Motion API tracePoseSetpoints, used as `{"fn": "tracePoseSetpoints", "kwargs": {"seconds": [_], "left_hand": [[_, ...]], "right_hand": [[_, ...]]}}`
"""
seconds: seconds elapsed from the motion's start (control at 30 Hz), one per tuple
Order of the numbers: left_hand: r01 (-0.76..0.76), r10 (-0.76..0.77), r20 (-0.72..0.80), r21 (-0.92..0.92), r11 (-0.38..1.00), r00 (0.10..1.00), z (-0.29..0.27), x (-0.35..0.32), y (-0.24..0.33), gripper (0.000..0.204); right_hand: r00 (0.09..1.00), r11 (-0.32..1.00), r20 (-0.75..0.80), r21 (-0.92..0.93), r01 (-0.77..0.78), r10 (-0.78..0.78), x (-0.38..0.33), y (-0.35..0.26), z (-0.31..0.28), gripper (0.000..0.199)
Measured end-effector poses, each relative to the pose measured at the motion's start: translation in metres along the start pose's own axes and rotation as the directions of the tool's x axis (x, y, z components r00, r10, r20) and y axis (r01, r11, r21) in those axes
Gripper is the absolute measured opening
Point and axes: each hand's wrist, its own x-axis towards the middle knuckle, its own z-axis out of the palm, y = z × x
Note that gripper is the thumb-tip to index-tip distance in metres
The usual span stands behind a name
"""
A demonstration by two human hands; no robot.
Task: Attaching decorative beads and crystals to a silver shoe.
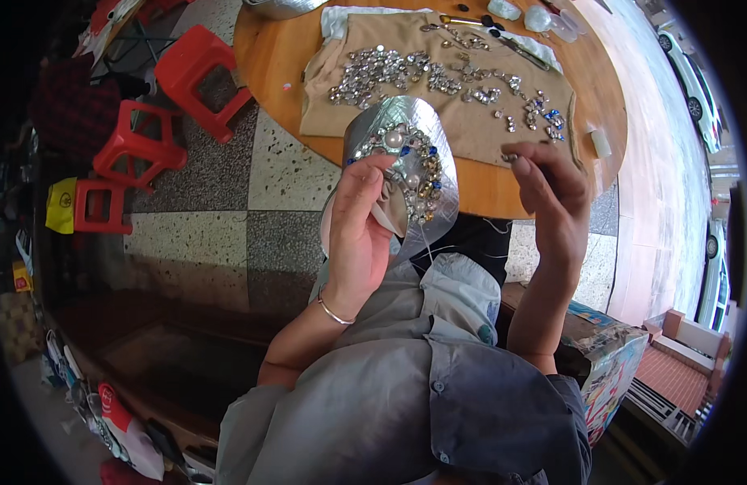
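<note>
My left hand (356,222) pinches a light fabric edge of a beaded piece, thumb and fingers closed on it. Pearls and clear, blue and amber rhinestones (430,174) cover the piece, which lies against a bent silver foil sheet (446,145). A white thread (426,242) hangs below it. To the right, my right hand (555,190) is raised by the table edge, thumb and forefinger closed on a small shiny stone (510,158). Its exact kind is too small to tell. Beyond both hands, loose rhinestones (381,73) are heaped on a tan cloth (325,117).
The round wooden table (272,61) carries a brush (468,21), tweezers (525,53), and a small whitish block (601,144) at its right edge. Red plastic stools (197,61) stand at left on the checkered floor. A covered box (604,343) is beside my right elbow.
</note>
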Motion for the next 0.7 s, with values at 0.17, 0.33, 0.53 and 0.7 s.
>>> {"fn": "tracePoseSetpoints", "kwargs": {"seconds": [0.17,0.33,0.53,0.7], "left_hand": [[-0.021,0.021,0.003,0.019,1.0,1.0,0.003,-0.01,-0.003,0.019],[0.041,-0.045,0.081,0.045,0.998,0.996,0.005,-0.019,-0.005,0.016],[0.129,-0.144,0.157,0.101,0.987,0.977,-0.003,-0.022,-0.008,0.012],[0.142,-0.152,0.129,0.088,0.986,0.98,-0.005,-0.02,-0.005,0.012]], "right_hand": [[1.0,0.994,0.005,0.109,-0.022,0.022,-0.025,0.008,0.014,0.013],[0.997,0.996,0.071,0.088,0.011,-0.017,-0.027,0.009,0.024,0.016],[0.959,0.957,0.224,-0.192,0.217,-0.173,-0.024,0.007,0.035,0.02],[0.951,0.939,0.189,-0.201,0.28,-0.244,-0.022,0.009,0.042,0.017]]}}
